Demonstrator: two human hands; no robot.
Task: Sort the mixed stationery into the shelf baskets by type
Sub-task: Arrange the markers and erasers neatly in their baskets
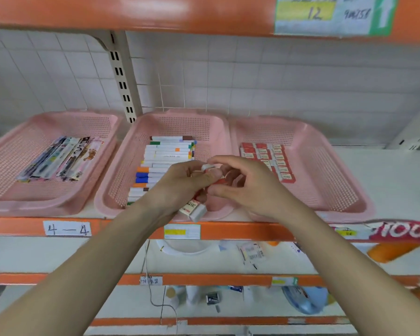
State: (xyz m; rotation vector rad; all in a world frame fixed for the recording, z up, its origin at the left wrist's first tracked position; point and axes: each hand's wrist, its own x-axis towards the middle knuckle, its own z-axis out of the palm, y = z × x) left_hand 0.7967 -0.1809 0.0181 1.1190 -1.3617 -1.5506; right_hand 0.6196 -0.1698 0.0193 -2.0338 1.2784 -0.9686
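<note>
Left hand (180,183) grips a clutch of erasers (195,209) over the front right corner of the middle basket (102,202). Right hand (247,185) pinches a single eraser (207,167) from it. The eraser basket (337,180) lies beyond to the right, nearer the right hand.

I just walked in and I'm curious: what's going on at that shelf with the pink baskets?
A person is sorting stationery on a shelf. The left-hand grip holds a bunch of erasers in front of the middle basket, which has markers in it. The right-hand grip pinches a small white piece at the top of the bunch. The right basket holds rows of erasers, and the left basket holds packaged pens.
</note>
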